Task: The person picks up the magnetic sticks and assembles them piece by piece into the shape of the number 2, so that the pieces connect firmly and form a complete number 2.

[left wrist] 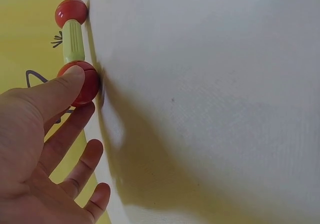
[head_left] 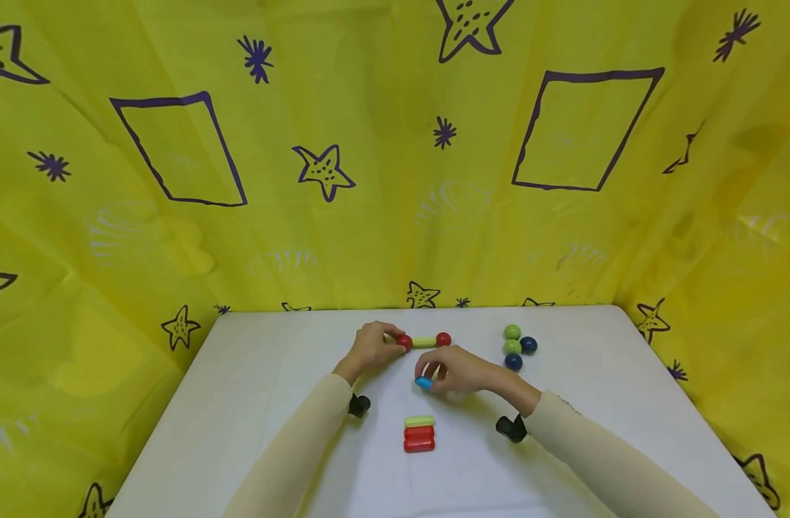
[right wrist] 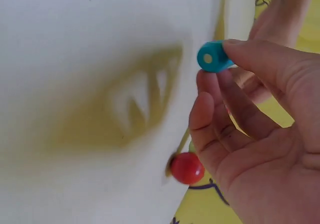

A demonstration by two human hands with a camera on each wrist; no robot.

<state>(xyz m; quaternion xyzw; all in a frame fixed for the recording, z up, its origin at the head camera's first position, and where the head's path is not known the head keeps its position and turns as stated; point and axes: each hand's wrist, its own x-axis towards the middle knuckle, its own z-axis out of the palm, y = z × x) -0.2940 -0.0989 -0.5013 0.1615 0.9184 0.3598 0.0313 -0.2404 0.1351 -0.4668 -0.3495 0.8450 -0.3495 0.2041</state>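
A hand could pass over the white table (head_left: 259, 381) left of the left hand (head_left: 372, 347); from its fingertips the ball-ended bar (head_left: 424, 342) blocked the way rightward; four balls (head_left: 512, 347) stood right of the right hand (head_left: 461, 368), three sticks (head_left: 419, 433) lay nearer than both hands, a yellow curtain (head_left: 382, 237) rose beyond

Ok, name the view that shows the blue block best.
The right wrist view: the blue block is close up, its pale-spotted end visible. The head view shows it small, pinched in the right hand; the left wrist view doesn't show it.
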